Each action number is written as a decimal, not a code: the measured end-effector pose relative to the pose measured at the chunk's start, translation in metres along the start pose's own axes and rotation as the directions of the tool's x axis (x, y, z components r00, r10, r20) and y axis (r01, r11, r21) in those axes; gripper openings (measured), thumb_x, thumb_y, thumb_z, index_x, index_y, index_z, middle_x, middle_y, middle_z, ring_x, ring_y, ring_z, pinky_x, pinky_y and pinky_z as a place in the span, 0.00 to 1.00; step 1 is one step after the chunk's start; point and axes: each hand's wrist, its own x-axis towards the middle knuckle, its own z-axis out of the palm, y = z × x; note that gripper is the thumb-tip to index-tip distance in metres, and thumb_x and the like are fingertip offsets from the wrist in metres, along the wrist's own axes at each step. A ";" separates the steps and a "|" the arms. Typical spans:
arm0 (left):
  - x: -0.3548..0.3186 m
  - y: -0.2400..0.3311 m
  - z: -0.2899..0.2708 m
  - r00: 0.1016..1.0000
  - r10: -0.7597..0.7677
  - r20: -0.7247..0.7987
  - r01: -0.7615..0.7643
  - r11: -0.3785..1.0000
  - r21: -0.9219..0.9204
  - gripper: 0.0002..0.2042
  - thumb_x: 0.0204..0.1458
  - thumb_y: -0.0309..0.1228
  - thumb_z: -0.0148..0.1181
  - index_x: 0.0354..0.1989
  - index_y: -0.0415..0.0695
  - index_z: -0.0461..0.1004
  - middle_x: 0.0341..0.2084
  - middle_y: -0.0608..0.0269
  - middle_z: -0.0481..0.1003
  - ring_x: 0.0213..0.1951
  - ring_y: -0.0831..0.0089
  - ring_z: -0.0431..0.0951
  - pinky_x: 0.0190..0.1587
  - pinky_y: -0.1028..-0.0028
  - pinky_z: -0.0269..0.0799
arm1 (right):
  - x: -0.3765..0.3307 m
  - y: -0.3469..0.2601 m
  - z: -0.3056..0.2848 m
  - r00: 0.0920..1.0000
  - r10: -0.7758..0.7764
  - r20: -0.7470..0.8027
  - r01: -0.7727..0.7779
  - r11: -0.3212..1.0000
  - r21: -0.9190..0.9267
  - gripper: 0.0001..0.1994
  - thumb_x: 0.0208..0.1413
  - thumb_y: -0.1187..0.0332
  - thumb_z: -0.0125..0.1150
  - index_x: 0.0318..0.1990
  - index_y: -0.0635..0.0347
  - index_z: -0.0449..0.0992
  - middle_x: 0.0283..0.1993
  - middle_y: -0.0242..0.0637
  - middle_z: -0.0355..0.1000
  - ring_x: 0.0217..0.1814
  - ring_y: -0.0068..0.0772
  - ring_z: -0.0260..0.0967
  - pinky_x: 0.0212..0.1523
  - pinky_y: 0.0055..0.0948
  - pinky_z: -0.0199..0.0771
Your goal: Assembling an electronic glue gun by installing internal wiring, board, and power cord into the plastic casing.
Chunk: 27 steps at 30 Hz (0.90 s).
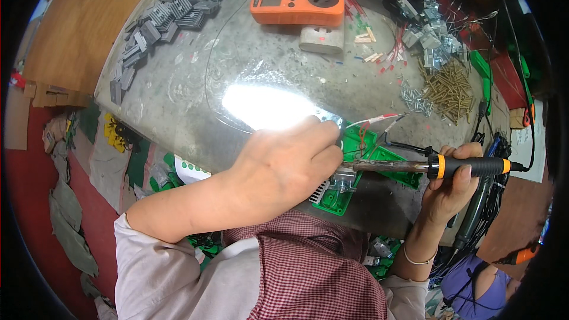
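My right hand (455, 181) grips a soldering iron (474, 166) by its black and orange handle. Its metal shaft points left, and the tip ends beside my left hand's fingers, over a green plastic housing (360, 136). My left hand (290, 163) is closed at the housing, fingers curled; what they pinch is hidden. A shiny metal part (343, 180) sits in the lower part of the housing, just under the iron's tip. Red and white wires (379, 118) stick out of the housing toward the right. Another green piece (397, 172) lies under the iron's shaft.
Beyond my hands are an orange meter (299, 5) on a white power strip (322, 40), grey finned blocks (172, 15) at far left, and brass screws (446, 89), small silver screws (416, 99) and metal brackets (435, 32) at right. Black cables (495, 201) hang beside the table's right edge.
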 end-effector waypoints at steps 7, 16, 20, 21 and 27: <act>0.001 0.002 0.005 1.000 0.019 -0.018 -0.019 1.000 0.001 0.09 0.37 0.23 0.60 0.30 0.40 0.76 0.25 0.62 0.67 0.26 0.66 0.72 0.24 0.68 0.70 | 0.000 -0.002 0.002 0.997 0.031 -0.073 -0.033 0.999 -0.031 0.21 0.61 0.53 0.58 0.39 0.65 0.64 0.18 0.28 0.59 0.14 0.14 0.52 0.19 0.13 0.53; 0.001 0.004 0.002 1.000 0.026 0.004 -0.026 0.999 0.033 0.08 0.37 0.24 0.59 0.30 0.40 0.75 0.25 0.62 0.67 0.26 0.66 0.71 0.24 0.69 0.69 | 0.000 0.001 0.003 0.997 0.043 -0.062 -0.044 0.999 -0.012 0.21 0.61 0.53 0.59 0.40 0.65 0.63 0.21 0.30 0.59 0.16 0.15 0.53 0.18 0.14 0.54; 0.010 0.005 -0.015 0.997 0.064 -0.048 -0.055 0.983 0.175 0.08 0.37 0.23 0.58 0.30 0.40 0.75 0.25 0.61 0.69 0.27 0.64 0.73 0.25 0.69 0.70 | 0.000 -0.003 -0.001 0.998 0.036 -0.048 -0.036 0.999 0.003 0.22 0.60 0.52 0.60 0.39 0.65 0.63 0.21 0.30 0.59 0.15 0.14 0.52 0.18 0.14 0.54; 0.013 -0.005 -0.022 0.993 0.065 -0.101 -0.036 0.964 0.263 0.08 0.38 0.21 0.58 0.30 0.40 0.75 0.26 0.58 0.71 0.28 0.61 0.74 0.28 0.66 0.71 | -0.001 -0.003 -0.002 0.998 0.035 -0.058 -0.036 0.999 -0.006 0.22 0.60 0.52 0.60 0.39 0.65 0.63 0.21 0.30 0.59 0.15 0.14 0.52 0.18 0.14 0.54; 0.035 -0.038 -0.018 0.963 -0.269 0.026 0.269 0.945 -0.186 0.12 0.51 0.24 0.62 0.46 0.39 0.78 0.31 0.58 0.79 0.30 0.68 0.78 0.33 0.71 0.73 | -0.002 0.000 -0.002 0.994 0.075 -0.074 -0.077 0.997 -0.025 0.22 0.59 0.52 0.61 0.39 0.65 0.64 0.22 0.32 0.62 0.15 0.15 0.55 0.18 0.14 0.55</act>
